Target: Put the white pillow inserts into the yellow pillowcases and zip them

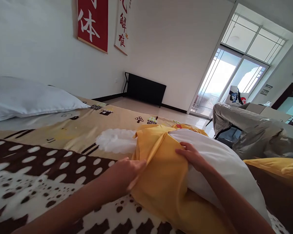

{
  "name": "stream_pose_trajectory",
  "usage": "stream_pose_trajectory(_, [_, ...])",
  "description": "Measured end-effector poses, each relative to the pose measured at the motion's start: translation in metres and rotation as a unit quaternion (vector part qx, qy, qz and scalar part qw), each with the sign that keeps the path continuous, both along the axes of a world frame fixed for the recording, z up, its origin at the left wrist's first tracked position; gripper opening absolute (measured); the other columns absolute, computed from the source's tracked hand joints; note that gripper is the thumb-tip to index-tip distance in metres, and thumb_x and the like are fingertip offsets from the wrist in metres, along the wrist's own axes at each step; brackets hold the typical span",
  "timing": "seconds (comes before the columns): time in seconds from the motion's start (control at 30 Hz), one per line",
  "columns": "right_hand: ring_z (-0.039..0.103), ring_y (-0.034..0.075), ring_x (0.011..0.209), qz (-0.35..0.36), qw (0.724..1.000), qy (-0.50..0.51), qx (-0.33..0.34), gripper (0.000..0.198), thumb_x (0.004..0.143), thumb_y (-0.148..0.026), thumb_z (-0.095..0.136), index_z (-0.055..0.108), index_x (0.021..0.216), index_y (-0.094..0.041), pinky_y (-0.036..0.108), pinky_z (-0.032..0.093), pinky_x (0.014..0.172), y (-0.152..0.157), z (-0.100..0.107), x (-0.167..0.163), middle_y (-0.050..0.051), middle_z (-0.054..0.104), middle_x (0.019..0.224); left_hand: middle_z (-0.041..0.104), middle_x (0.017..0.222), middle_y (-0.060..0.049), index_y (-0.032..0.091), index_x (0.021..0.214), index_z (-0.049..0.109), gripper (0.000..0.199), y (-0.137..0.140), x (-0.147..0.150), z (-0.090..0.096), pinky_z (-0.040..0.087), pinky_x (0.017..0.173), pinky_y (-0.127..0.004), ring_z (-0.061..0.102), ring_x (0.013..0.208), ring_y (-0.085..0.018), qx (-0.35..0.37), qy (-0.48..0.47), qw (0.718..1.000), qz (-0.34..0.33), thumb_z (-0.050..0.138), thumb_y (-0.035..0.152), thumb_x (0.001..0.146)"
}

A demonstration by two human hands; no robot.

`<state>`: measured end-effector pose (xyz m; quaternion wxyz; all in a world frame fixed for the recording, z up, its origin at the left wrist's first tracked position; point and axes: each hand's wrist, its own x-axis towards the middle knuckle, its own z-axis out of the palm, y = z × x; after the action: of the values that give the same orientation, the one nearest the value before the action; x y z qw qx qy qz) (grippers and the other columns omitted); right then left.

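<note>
A yellow pillowcase (166, 162) lies loosely bunched over part of a white pillow (224, 156) in the middle of the head view. My left hand (134, 169) is closed on a fold at the pillowcase's left side, pulling the fabric into a raised crease. On the other side, my right hand (189, 154) has its fingers curled over the pillowcase's edge, close against the white pillow; its thumb is hidden. Much of the pillow's right half shows bare. More yellow fabric trails toward me below both hands.
Under everything spreads a patterned blanket (80, 169) in brown, white and tan. Another white pillow (26, 97) rests at the left. Yellow cloth (278, 165) lies at the right edge, near plastic-wrapped furniture (256, 130). A black folded panel (145, 89) leans by the far wall.
</note>
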<state>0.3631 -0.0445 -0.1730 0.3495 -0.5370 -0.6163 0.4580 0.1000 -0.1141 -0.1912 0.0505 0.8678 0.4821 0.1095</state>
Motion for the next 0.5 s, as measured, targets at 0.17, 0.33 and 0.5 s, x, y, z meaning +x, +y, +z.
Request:
stream_pose_trajectory(0.17, [0.061,0.018,0.075,-0.002,0.986,-0.157,0.053,0.034,0.071,-0.038,0.061,0.057,0.099,-0.021,0.028,0.045,0.063,-0.012,0.01,0.028,0.001,0.066,0.081,0.063,0.101,-0.013,0.014,0.114,0.054,0.053,-0.027,0.028,-0.02,0.046,0.08,-0.041,0.059,0.088,-0.027,0.043,0.054,0.997,-0.019,0.049,0.002,0.062])
stream_pose_trajectory(0.33, [0.055,0.015,0.07,-0.037,0.918,-0.286,0.27,0.022,0.082,-0.038,0.047,0.059,0.076,-0.02,0.027,0.038,0.064,-0.039,0.009,-0.008,0.003,0.063,0.078,0.06,0.105,-0.009,0.02,0.117,0.051,0.046,-0.032,0.04,-0.029,0.046,0.083,-0.037,0.056,0.094,-0.024,0.029,-0.132,0.99,-0.045,0.044,0.007,0.073])
stream_pose_trajectory(0.5, [0.043,0.011,0.056,0.071,0.914,-0.349,0.197,0.028,0.082,-0.04,0.053,0.05,0.064,-0.019,0.024,0.026,0.055,-0.039,-0.025,-0.059,0.0,0.057,0.063,0.062,0.105,-0.007,0.022,0.1,0.06,0.025,-0.049,0.043,-0.019,0.045,0.082,-0.03,0.057,0.095,-0.022,-0.044,-0.192,0.971,-0.137,0.049,0.017,0.078])
